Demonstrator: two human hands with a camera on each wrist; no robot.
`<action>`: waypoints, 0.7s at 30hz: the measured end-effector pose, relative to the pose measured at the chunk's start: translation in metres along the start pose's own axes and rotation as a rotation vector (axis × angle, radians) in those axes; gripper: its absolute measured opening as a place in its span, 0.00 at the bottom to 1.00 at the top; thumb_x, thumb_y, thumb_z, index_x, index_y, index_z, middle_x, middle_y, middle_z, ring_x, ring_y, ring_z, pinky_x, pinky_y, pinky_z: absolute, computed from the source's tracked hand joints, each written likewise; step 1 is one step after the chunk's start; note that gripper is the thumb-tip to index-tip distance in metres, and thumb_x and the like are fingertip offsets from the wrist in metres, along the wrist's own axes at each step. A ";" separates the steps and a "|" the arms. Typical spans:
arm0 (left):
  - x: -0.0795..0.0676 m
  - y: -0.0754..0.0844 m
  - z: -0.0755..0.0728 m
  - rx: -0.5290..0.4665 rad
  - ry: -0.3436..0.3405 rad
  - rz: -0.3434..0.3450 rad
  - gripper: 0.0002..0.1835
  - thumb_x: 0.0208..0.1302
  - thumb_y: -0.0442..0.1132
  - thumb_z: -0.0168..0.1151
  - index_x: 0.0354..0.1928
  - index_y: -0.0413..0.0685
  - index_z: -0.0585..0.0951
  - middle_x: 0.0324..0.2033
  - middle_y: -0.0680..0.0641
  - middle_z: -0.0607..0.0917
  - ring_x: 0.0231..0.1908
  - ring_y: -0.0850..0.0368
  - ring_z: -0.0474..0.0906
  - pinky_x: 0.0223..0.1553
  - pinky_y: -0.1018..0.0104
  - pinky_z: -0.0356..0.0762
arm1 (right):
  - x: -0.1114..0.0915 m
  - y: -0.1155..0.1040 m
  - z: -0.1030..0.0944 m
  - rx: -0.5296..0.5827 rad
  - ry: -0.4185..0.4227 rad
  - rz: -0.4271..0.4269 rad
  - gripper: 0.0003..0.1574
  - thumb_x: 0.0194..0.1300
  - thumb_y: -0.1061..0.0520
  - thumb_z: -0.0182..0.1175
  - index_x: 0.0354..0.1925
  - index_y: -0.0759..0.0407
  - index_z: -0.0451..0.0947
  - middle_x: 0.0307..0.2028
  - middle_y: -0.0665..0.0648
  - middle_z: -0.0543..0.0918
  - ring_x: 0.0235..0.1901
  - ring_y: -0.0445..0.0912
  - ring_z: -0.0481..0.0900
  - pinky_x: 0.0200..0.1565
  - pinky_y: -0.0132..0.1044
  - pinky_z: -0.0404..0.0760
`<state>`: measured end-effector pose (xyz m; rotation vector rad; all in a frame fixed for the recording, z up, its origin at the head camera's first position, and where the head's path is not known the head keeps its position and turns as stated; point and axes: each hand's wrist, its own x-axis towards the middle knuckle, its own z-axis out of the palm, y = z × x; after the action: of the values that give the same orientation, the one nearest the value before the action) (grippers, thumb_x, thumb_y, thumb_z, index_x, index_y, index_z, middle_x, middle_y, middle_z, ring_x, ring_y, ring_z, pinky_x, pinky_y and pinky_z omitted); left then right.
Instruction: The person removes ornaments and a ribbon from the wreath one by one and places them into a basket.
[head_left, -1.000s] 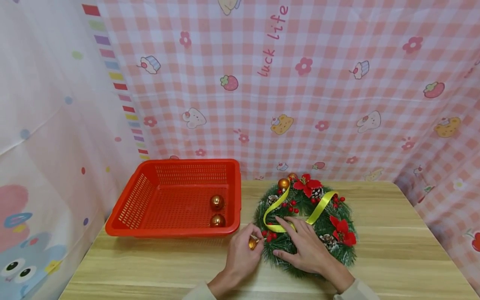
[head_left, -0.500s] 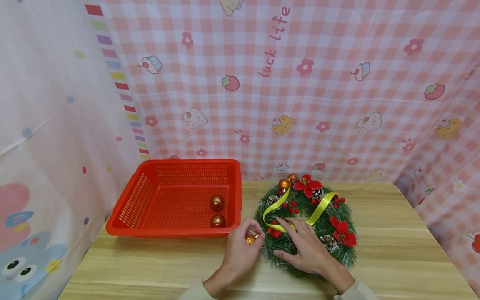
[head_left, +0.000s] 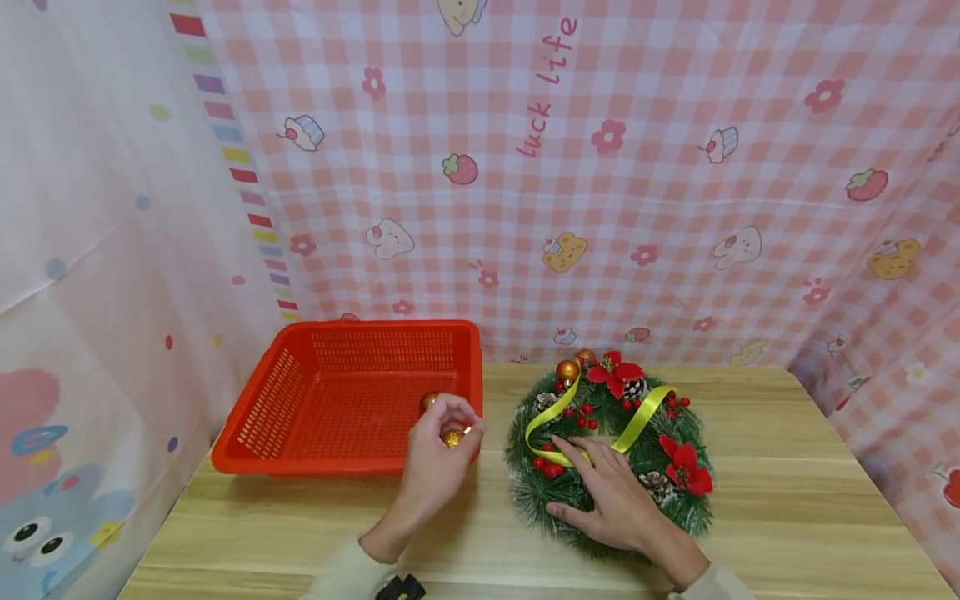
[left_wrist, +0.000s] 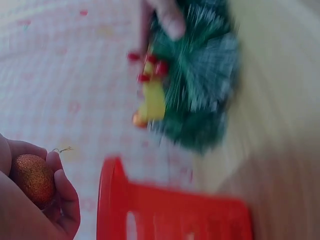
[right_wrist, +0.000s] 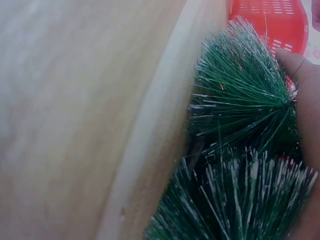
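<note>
A bauble (head_left: 452, 438) is grasped by the left hand (head_left: 437, 463) at the red basket (head_left: 315, 464); the wreath (head_left: 542, 500) is touched by the right hand (head_left: 613, 493), fingers spread.

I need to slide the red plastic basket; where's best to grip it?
Probably the rim of the red plastic basket at its left end, coming from the left: the rim flares outward there, and that end looks unobstructed. The left hand, holding a gold glitter bauble, hides part of the right end.
</note>
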<state>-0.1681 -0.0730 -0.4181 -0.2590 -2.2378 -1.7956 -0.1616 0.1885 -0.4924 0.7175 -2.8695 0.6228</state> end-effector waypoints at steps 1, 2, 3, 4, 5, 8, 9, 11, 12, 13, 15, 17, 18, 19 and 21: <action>0.004 0.000 -0.006 0.004 0.020 -0.010 0.10 0.59 0.28 0.67 0.37 0.46 0.77 0.32 0.49 0.85 0.35 0.57 0.80 0.41 0.69 0.77 | 0.000 0.000 0.000 -0.001 -0.001 0.000 0.56 0.58 0.24 0.60 0.77 0.40 0.55 0.67 0.57 0.69 0.67 0.58 0.65 0.63 0.65 0.62; 0.008 -0.001 -0.012 0.009 0.042 -0.017 0.10 0.59 0.28 0.68 0.37 0.46 0.77 0.32 0.49 0.85 0.35 0.57 0.80 0.40 0.69 0.77 | 0.000 0.000 0.000 0.000 -0.004 0.000 0.55 0.58 0.24 0.60 0.77 0.40 0.55 0.67 0.57 0.69 0.67 0.58 0.65 0.63 0.65 0.62; 0.012 -0.003 -0.019 0.014 0.059 -0.028 0.10 0.60 0.28 0.68 0.37 0.46 0.77 0.33 0.48 0.85 0.35 0.57 0.81 0.41 0.70 0.77 | 0.000 0.000 0.000 0.001 -0.007 0.000 0.55 0.58 0.24 0.60 0.77 0.39 0.54 0.67 0.57 0.69 0.67 0.58 0.65 0.64 0.65 0.62; 0.016 -0.004 -0.025 0.017 0.075 -0.032 0.10 0.60 0.28 0.68 0.37 0.45 0.76 0.33 0.47 0.85 0.36 0.57 0.81 0.41 0.70 0.77 | 0.000 0.000 0.000 0.002 -0.009 0.001 0.55 0.58 0.24 0.60 0.77 0.39 0.54 0.67 0.57 0.69 0.67 0.58 0.65 0.64 0.65 0.62; 0.019 -0.007 -0.031 0.027 0.090 -0.037 0.10 0.60 0.28 0.67 0.38 0.44 0.76 0.33 0.47 0.85 0.36 0.57 0.81 0.42 0.70 0.76 | 0.000 0.000 0.000 0.000 -0.008 0.001 0.55 0.58 0.24 0.60 0.77 0.39 0.54 0.67 0.57 0.69 0.67 0.58 0.65 0.63 0.65 0.62; 0.026 -0.013 -0.048 0.065 0.124 -0.044 0.09 0.61 0.28 0.67 0.39 0.43 0.76 0.34 0.45 0.86 0.39 0.55 0.81 0.45 0.69 0.75 | 0.000 0.000 -0.001 -0.004 -0.008 0.004 0.55 0.58 0.25 0.60 0.77 0.39 0.55 0.67 0.57 0.69 0.67 0.58 0.65 0.63 0.65 0.62; 0.028 -0.016 -0.052 0.078 0.131 -0.047 0.09 0.61 0.28 0.67 0.39 0.42 0.76 0.34 0.44 0.86 0.40 0.55 0.81 0.46 0.69 0.74 | -0.001 0.000 -0.001 -0.005 -0.008 0.006 0.55 0.58 0.25 0.61 0.77 0.40 0.55 0.67 0.57 0.69 0.67 0.59 0.65 0.63 0.65 0.62; 0.030 -0.021 -0.060 0.102 0.144 -0.056 0.09 0.62 0.29 0.66 0.40 0.42 0.76 0.35 0.43 0.86 0.42 0.54 0.80 0.47 0.67 0.74 | -0.001 0.000 -0.001 -0.008 -0.007 0.007 0.55 0.58 0.25 0.60 0.77 0.40 0.55 0.67 0.57 0.69 0.67 0.59 0.65 0.63 0.65 0.62; 0.030 -0.023 -0.063 0.111 0.149 -0.064 0.09 0.62 0.29 0.66 0.41 0.42 0.76 0.36 0.43 0.86 0.42 0.53 0.80 0.47 0.67 0.73 | -0.001 0.000 -0.001 -0.007 -0.008 0.007 0.55 0.58 0.25 0.60 0.77 0.40 0.55 0.67 0.57 0.69 0.67 0.59 0.65 0.63 0.65 0.61; 0.031 -0.026 -0.065 0.119 0.152 -0.072 0.09 0.63 0.29 0.66 0.41 0.42 0.76 0.36 0.43 0.86 0.43 0.54 0.80 0.48 0.67 0.72 | -0.001 0.000 -0.001 -0.006 -0.010 0.007 0.55 0.58 0.24 0.60 0.77 0.40 0.55 0.67 0.57 0.69 0.67 0.59 0.65 0.63 0.66 0.61; 0.031 -0.032 -0.069 0.131 0.155 -0.095 0.09 0.63 0.29 0.65 0.41 0.42 0.75 0.36 0.43 0.86 0.43 0.54 0.80 0.47 0.68 0.72 | -0.001 0.000 -0.001 -0.001 -0.013 0.005 0.55 0.59 0.24 0.60 0.77 0.40 0.54 0.67 0.57 0.69 0.67 0.58 0.65 0.63 0.66 0.61; 0.031 -0.037 -0.071 0.133 0.152 -0.111 0.09 0.63 0.29 0.65 0.42 0.42 0.75 0.36 0.43 0.86 0.42 0.55 0.79 0.46 0.69 0.72 | -0.001 0.000 -0.001 0.003 -0.014 0.002 0.55 0.59 0.24 0.60 0.77 0.40 0.54 0.67 0.57 0.69 0.67 0.58 0.65 0.63 0.66 0.61; 0.031 -0.039 -0.071 0.135 0.150 -0.116 0.09 0.63 0.29 0.65 0.42 0.43 0.75 0.36 0.44 0.86 0.42 0.55 0.79 0.45 0.69 0.72 | -0.001 0.000 0.000 0.004 -0.014 0.002 0.55 0.59 0.24 0.60 0.77 0.40 0.54 0.67 0.57 0.69 0.66 0.58 0.65 0.63 0.66 0.61; 0.031 -0.040 -0.071 0.137 0.147 -0.115 0.09 0.63 0.29 0.65 0.42 0.43 0.75 0.36 0.44 0.86 0.42 0.55 0.79 0.45 0.69 0.73 | 0.000 0.000 0.000 0.006 -0.014 0.001 0.55 0.59 0.24 0.60 0.77 0.40 0.55 0.67 0.57 0.69 0.66 0.58 0.65 0.63 0.66 0.62; 0.031 -0.042 -0.071 0.144 0.145 -0.106 0.10 0.63 0.30 0.65 0.42 0.43 0.75 0.36 0.44 0.85 0.41 0.55 0.79 0.45 0.69 0.73 | 0.000 0.000 0.000 0.007 -0.011 0.000 0.55 0.59 0.24 0.60 0.77 0.41 0.55 0.67 0.57 0.69 0.66 0.58 0.66 0.63 0.66 0.62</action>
<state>-0.2037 -0.1524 -0.4328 0.0176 -2.3016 -1.6354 -0.1614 0.1889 -0.4927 0.7240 -2.8791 0.6307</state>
